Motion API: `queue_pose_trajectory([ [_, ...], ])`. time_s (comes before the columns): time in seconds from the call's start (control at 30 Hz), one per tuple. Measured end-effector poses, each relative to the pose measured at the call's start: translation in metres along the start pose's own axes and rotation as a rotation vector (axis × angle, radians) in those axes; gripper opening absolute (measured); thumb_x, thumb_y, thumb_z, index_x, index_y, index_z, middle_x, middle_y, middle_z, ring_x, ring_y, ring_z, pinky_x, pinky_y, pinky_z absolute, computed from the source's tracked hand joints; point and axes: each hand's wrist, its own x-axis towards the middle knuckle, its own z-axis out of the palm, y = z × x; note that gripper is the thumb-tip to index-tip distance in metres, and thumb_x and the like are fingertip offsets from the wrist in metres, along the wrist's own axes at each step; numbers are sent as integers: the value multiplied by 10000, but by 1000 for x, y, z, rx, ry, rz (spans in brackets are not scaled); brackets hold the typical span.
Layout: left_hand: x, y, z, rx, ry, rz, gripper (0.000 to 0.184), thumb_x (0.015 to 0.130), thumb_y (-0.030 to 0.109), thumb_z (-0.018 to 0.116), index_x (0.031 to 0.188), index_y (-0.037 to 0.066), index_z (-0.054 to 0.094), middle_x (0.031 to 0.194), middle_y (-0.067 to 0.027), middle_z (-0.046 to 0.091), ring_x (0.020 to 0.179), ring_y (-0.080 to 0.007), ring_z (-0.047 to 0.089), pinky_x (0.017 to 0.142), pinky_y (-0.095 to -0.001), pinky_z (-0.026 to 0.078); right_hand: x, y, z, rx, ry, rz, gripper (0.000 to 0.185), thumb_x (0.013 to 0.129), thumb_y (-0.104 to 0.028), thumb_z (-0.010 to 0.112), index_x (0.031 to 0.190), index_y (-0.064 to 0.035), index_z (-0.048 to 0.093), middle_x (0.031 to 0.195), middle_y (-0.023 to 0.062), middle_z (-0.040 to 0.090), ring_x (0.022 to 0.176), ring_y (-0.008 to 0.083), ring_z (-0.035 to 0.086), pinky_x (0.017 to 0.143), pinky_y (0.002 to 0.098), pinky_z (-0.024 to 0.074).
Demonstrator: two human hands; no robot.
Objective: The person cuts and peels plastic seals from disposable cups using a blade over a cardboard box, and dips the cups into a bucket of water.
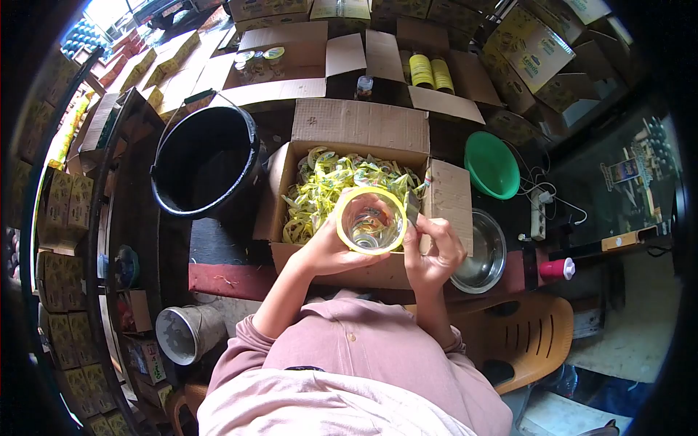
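Cup point(371, 220), one, clear, yellow-rimmed: centre of the frame, mouth towards the camera, above the open carton point(360, 125) of crumpled yellow wrappers point(331, 174).
Left hand point(325, 251): fingers grasping the cup's side.
Right hand point(443, 251): fingers pinching a small dark piece point(412, 206) beside the rim.
Black bucket point(163, 178): upper left.
Green bowl point(492, 166): upper right.
Step, as judged: work at the rim.
Next move calls for: steady left hold, light right touch.

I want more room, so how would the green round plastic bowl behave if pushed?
The green round plastic bowl looks thin-walled, so it is probably light. Its round rim suggests it could roll if tipped on edge.
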Motion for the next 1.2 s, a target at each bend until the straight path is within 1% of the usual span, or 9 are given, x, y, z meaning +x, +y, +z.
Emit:
queue_pose_trajectory([
  [0.13,1,-3,-1,-45,0,12,774,623,107,757,1245,8,308,1157,-120,444,1038,-218,499,908,-331,394,-1,-4,-2,-32,-10,-42,185,652,54,667,821,-19,645,624,63,568,553,147,563,601,264,477],
  [0.27,-1,-5,-3,2,-62,18,730,635,121,742,1230,8,333,1145,-123,455,1041,-218,500,914,-335,387,1,-2,-1,-43,-11,-79,196,646,63,658,822,-22,646,627,61,569,550,150,560,612,261,479],
  [0.33,0,-3,-5,91,-141,23,706,640,121,733,1221,9,347,1146,-122,455,1042,-220,502,914,-336,386,2,-2,-2,-22,-26,-32,197,645,65,655,822,-22,645,627,62,568,549,149,560,637,262,482],
  [0.43,0,-1,-5,23,-150,10,684,639,120,720,1211,11,362,1145,-120,453,1041,-227,495,917,-340,382,3,1,-4,32,-50,30,189,650,62,652,821,-19,642,625,65,565,548,145,558,650,264,484],
  [0.63,5,-9,-7,-37,-50,58,721,600,126,719,1214,15,358,1107,-113,447,1073,-229,450,950,-349,348,3,2,-6,21,-62,-11,175,659,55,656,819,-14,641,625,72,566,548,145,560,606,263,481],
  [0.87,3,-7,-12,68,-127,-46,760,585,121,728,1231,13,343,1138,-120,452,1095,-235,446,993,-366,301,6,-2,-3,-91,-33,-93,209,644,69,651,830,-25,646,641,62,576,545,146,558,580,257,473],
  [1.0,1,0,-10,75,-197,-8,845,605,119,769,1281,-6,278,1183,-100,412,1136,-225,406,1009,-345,272,9,4,-2,-7,-62,-48,232,640,83,634,842,-30,647,654,59,583,547,144,563,535,240,460],
  [1.1,3,-8,-7,91,-114,49,744,599,133,737,1224,10,351,1160,-121,423,1095,-243,442,992,-356,302,10,6,-2,39,-56,-18,228,643,83,629,844,-25,644,658,59,587,548,140,566,516,232,454],
  [1.2,7,-13,-6,117,-70,88,710,646,104,715,1239,20,335,1169,-117,408,1130,-227,417,978,-347,323,9,3,0,12,-14,-8,214,648,69,641,841,-24,644,662,60,592,552,136,572,515,232,455],
])
